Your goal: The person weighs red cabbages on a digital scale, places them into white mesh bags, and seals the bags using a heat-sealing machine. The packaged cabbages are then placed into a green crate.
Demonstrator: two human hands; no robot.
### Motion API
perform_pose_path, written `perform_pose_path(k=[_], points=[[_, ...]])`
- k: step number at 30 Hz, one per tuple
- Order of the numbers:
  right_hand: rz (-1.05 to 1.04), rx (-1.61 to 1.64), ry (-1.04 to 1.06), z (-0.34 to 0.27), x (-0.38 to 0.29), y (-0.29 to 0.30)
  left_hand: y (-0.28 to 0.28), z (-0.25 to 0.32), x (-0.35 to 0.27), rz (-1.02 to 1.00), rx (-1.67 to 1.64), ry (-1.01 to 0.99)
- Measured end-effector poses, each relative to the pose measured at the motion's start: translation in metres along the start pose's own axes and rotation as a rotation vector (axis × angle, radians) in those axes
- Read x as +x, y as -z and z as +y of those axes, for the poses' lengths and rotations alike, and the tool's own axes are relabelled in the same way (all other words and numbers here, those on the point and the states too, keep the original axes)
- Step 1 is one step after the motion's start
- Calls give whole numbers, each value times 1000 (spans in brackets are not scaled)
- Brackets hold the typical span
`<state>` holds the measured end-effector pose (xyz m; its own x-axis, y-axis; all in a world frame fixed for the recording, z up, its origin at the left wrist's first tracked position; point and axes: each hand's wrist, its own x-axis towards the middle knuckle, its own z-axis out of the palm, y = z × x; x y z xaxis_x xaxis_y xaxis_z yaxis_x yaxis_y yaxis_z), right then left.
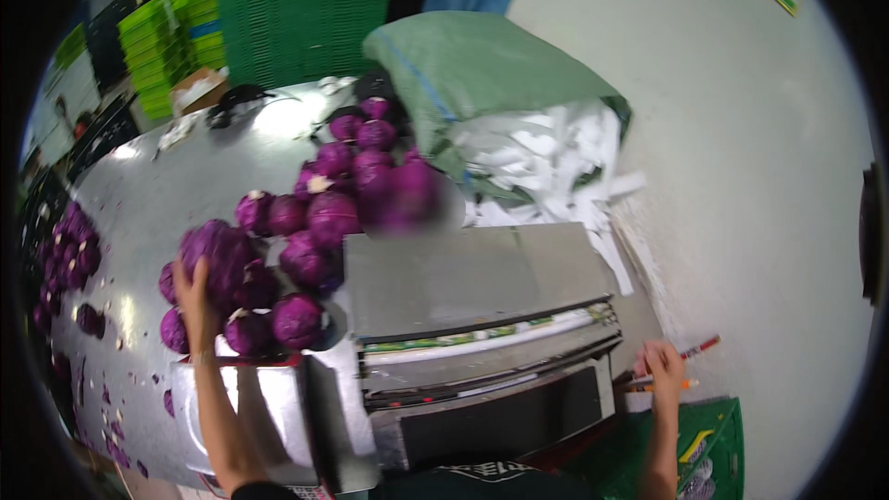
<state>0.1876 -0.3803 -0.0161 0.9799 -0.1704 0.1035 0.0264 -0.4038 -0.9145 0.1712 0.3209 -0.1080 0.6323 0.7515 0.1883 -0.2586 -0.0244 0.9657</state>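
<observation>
On the left of the view, my left hand (196,295) is closed around the side of a large red cabbage (219,257). Smaller red cabbages (248,332) sit right beside and below it on the metal table. Far to the right, my right hand (661,364) has its fingers curled beside a red marker (701,347) and an orange pen (687,384). Blur hides whether it grips anything. Between my hands stands a metal machine (472,278) with a strip of green-patterned film along its front. A shiny metal platform (239,417) lies beneath my left forearm.
More red cabbages (333,215) pile up toward the back of the metal table (173,187). Behind the machine, a green woven sack (486,62) spills white strips (549,146). Green crates (305,14) stack at the back; another green crate (733,430) stands lower right, near the wall (750,187).
</observation>
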Motion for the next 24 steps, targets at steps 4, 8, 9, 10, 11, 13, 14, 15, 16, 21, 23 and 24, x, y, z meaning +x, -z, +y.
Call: perform_pose_path(k=[4, 8, 9, 10, 11, 13, 14, 15, 16, 21, 23, 24], points=[[-107, 53, 74, 38, 110, -9, 40, 44, -99, 136, 852, -501], [-278, 6, 135, 45, 222, -59, 69, 61, -177, 175, 1400, -747], [-283, -57, 201, 42, 246, -79, 74, 62, -191, 165, 1507, -778], [-290, -120, 270, 37, 267, -103, 85, 54, -201, 172, 1610, -763], [-296, -126, 334, 30, 284, -128, 84, 50, -209, 168, 1669, -757], [-316, -213, 634, 15, 305, -177, 82, 40, -225, 174, 1788, -736], [-292, -415, 612, 2, 302, -201, 88, 29, -234, 204, 1844, -714], [-272, -620, 587, -10, 296, -224, 86, 28, -246, 227, 1892, -678], [-217, -754, 628, -5, 305, -230, 69, 32, -253, 157, 1850, -617], [59, -623, 764, 14, 344, -250, 36, 34, -297, -11, 1865, -508], [-14, -202, 824, 12, 363, -222, 33, 33, -301, -22, 1844, -492], [-39, -60, 591, 0, 359, -215, 22, 48, -302, -58, 1808, -393]])
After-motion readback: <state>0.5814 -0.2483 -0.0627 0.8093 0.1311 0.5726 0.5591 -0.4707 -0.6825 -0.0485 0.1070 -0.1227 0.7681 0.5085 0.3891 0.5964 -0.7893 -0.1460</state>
